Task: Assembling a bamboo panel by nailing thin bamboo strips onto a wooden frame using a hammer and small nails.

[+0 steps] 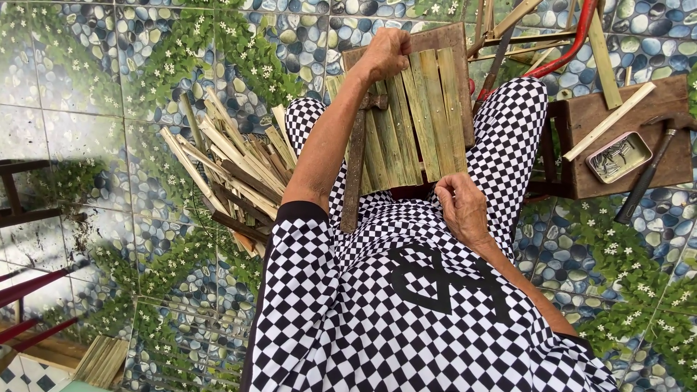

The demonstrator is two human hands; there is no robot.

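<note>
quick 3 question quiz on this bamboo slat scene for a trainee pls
1. True or false: the left hand grips the far end of the slat panel.
2. Where is the nail tray? A) on the wooden stool B) on the lap C) on the slat pile
3. Which tool lies beside that tray?

Key: 1 true; 2 A; 3 the hammer. The right hand sits at the panel's near edge; whether it holds anything cannot be told.

Home craft workspace on a pebble-patterned tiled floor [109, 181], bamboo strips [232, 167] piled, hammer [650, 170], nail tin [618, 156]
</note>
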